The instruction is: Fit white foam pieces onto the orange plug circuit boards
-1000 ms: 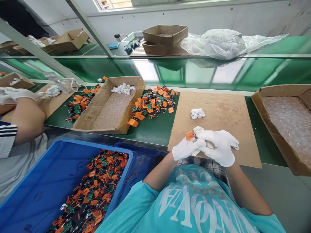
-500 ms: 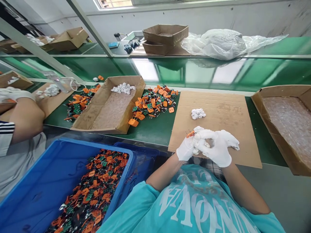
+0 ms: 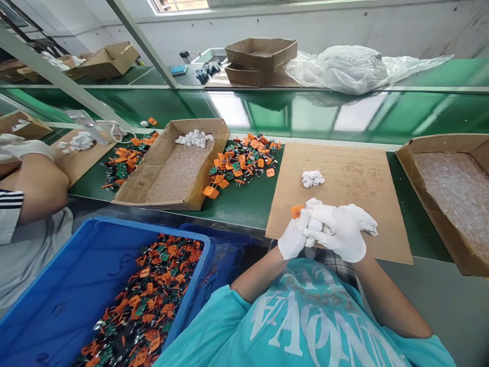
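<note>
I'm holding both white-gloved hands together over the near edge of the flat brown cardboard sheet [image 3: 344, 168], which is lying on the green worktop [image 3: 244, 201]. My left hand [image 3: 292, 238] is curling tight around a small orange plastic plug part [image 3: 296, 210]; the part is sticking up just above my glove w/ only its top showing. My right hand [image 3: 344, 232] is pressing against the left one, fingers [image 3: 319, 210] folding over toward the orange part & closing narrow; can't tell whether it's gripping the part itself or a white piece.

Further back on the sheet, approx. its middle, a small heap of white plastic caps [image 3: 312, 178] is sitting well apart from my hands. Off the sheet's left edge, a loose pile of orange-and-green plug boards [image 3: 240, 160] is spreading over the worktop, w/ a shallow open cardboard tray [image 3: 168, 176] just beside it, more white caps lying at the tray's far end. Another cardboard tray [image 3: 439, 148] is standing at the worktop's right end. Below the near edge, at my left, a blue plastic bin [image 3: 57, 285] is holding many more orange boards. At far left, another person's arm [image 3: 38, 186] is resting near the worktop, gloved hand beyond it.
</note>
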Demonstrator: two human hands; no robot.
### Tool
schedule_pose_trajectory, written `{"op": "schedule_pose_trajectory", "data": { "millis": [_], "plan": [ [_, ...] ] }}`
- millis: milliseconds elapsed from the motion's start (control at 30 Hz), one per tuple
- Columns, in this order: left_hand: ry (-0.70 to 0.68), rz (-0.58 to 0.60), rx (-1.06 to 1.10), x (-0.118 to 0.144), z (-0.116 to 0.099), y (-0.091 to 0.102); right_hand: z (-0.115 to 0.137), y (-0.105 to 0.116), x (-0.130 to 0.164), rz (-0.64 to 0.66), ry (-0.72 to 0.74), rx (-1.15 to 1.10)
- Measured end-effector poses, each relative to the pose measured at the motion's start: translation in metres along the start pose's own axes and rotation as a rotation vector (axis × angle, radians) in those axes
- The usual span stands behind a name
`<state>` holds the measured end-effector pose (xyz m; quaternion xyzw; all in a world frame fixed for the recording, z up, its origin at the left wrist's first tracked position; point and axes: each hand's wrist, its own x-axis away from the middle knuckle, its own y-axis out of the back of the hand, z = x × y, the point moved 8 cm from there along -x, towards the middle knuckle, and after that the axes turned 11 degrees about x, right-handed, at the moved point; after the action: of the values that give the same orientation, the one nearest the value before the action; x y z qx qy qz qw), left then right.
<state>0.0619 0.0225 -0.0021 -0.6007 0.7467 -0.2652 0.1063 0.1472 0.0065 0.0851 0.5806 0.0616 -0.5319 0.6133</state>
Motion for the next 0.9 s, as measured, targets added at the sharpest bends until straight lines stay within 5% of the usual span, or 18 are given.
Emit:
{"op": "schedule_pose_trajectory", "data": {
  "millis": [133,267,467,800,900],
  "plan": [
    [-0.088,0.159,-0.001,0.003,-0.013,-0.008,0.000,-0.001,0.001,0.011,-0.070,-0.105],
    [-0.170,0.101,-0.078,0.006,-0.032,-0.005,0.000,0.011,0.000,-0.129,-0.209,-0.073],
    [-0.288,0.084,-0.245,0.009,-0.040,-0.003,0.013,0.022,-0.002,-0.188,-0.056,0.156],
    [-0.020,0.146,-0.179,0.007,-0.028,-0.003,0.004,0.011,-0.008,0.090,-0.093,-0.027],
    [0.008,0.185,-0.134,0.004,-0.019,-0.004,0.004,0.010,-0.008,0.065,-0.039,-0.007]
  ]
}}
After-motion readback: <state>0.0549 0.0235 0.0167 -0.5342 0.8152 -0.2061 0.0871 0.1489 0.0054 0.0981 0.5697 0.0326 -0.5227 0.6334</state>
